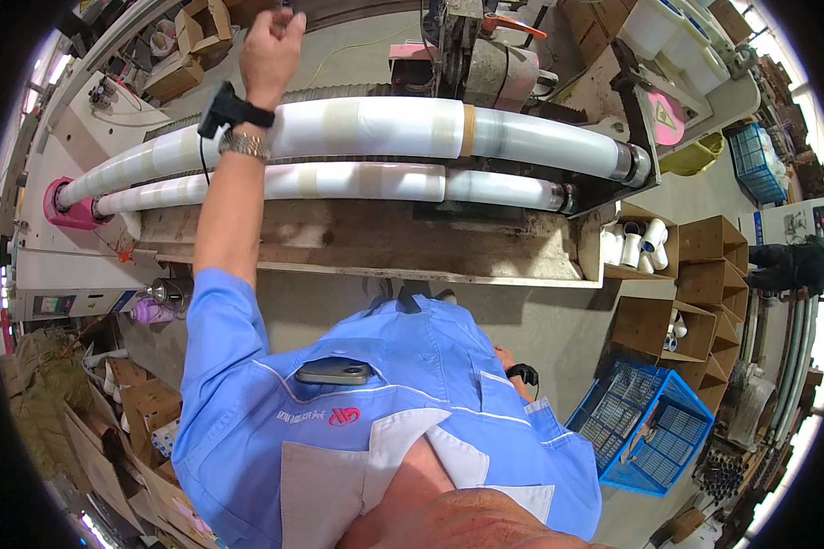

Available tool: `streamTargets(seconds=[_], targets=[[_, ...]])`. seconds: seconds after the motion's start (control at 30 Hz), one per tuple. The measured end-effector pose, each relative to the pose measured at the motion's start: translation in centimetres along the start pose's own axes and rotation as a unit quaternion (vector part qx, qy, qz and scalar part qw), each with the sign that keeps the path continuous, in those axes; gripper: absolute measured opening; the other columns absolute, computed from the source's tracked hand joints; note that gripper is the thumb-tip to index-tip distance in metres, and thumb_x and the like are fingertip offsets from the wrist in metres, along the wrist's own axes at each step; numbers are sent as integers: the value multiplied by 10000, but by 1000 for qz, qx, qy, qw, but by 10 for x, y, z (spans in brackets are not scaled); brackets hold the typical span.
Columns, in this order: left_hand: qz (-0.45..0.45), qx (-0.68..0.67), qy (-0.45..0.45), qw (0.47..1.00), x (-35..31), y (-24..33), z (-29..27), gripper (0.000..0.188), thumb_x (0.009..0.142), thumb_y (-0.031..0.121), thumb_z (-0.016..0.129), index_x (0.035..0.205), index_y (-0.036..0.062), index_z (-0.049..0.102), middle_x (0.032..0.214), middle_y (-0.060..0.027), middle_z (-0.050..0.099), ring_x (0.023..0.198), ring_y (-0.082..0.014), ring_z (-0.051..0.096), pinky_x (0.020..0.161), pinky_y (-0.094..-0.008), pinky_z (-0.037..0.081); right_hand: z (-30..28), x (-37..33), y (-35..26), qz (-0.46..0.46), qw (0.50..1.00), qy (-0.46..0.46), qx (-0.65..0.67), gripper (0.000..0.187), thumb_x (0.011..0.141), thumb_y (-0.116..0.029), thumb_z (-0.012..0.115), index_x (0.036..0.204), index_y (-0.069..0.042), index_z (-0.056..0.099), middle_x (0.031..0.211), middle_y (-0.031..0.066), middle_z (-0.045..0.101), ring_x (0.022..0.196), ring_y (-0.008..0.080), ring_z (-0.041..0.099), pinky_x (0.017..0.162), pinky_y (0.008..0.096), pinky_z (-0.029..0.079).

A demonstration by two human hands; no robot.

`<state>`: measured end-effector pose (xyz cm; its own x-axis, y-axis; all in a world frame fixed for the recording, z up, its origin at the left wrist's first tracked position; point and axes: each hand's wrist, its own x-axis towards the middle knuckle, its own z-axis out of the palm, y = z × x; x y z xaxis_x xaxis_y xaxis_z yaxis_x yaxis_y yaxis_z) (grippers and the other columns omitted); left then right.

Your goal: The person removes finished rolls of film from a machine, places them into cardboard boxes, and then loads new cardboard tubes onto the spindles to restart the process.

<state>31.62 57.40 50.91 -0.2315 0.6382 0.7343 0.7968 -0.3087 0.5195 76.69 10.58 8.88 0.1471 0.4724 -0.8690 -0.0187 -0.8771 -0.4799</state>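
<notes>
My left hand reaches out past the far side of two long white rollers, its fingers curled together. Something small and dark shows at the fingertips, too small to name. The left forearm crosses over the thicker roller and the thinner roller, which lie side by side across the machine. A black strapped device and a metal watch sit on that wrist. My right hand hangs low beside my body, mostly hidden by the blue jacket; its fingers cannot be made out.
A pink end piece holds the rollers' left ends. Below them runs a long machine trough. On the right are a carton of white pipe fittings, more cartons and a blue plastic crate. Opened cartons stand at lower left.
</notes>
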Motion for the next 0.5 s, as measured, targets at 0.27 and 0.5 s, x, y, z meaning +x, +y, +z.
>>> streamTargets(seconds=[0.27,0.5], targets=[[78,-88,48,992,99,64,13,378,864,275,717,1151,47,624,897,-146,707,817,-271,678,736,-368,528,-4,1,30,-49,981,35,-182,377,917,-243,607,1147,46,684,1056,142,719,938,228,668,833,327,518],[111,-71,91,987,112,89,20,267,861,277,711,974,38,671,861,-163,696,827,-311,682,716,-382,527,7,3,42,-38,986,41,-158,435,921,-314,590,1152,41,686,1078,158,720,972,225,665,860,325,511]])
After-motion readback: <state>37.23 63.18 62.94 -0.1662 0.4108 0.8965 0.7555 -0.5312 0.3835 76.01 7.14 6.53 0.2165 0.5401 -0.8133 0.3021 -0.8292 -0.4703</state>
